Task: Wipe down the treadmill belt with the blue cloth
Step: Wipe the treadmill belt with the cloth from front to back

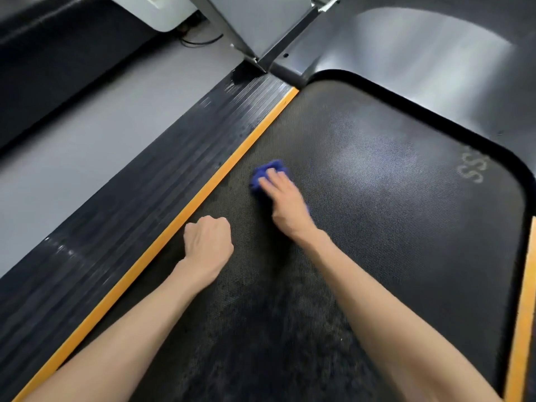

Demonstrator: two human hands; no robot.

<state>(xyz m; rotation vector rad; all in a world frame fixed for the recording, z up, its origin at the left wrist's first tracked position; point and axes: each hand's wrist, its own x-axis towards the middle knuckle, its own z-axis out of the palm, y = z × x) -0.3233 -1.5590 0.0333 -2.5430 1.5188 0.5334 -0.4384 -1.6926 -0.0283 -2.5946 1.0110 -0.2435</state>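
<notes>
The dark textured treadmill belt [377, 204] fills the middle and right of the head view. A bunched blue cloth [268, 171] lies on the belt near its left edge. My right hand [285, 203] lies flat on the cloth with straight fingers and presses it to the belt; most of the cloth is hidden under the palm. My left hand [207, 242] is curled into a fist with nothing in it, knuckles resting on the belt just right of the orange strip [203, 195].
A ribbed black side rail [139, 204] runs along the left of the orange strip, with grey floor [87, 134] beyond it. The treadmill's motor cover [420, 59] and upright post [255, 27] stand at the far end. A second orange strip [522, 329] borders the right side.
</notes>
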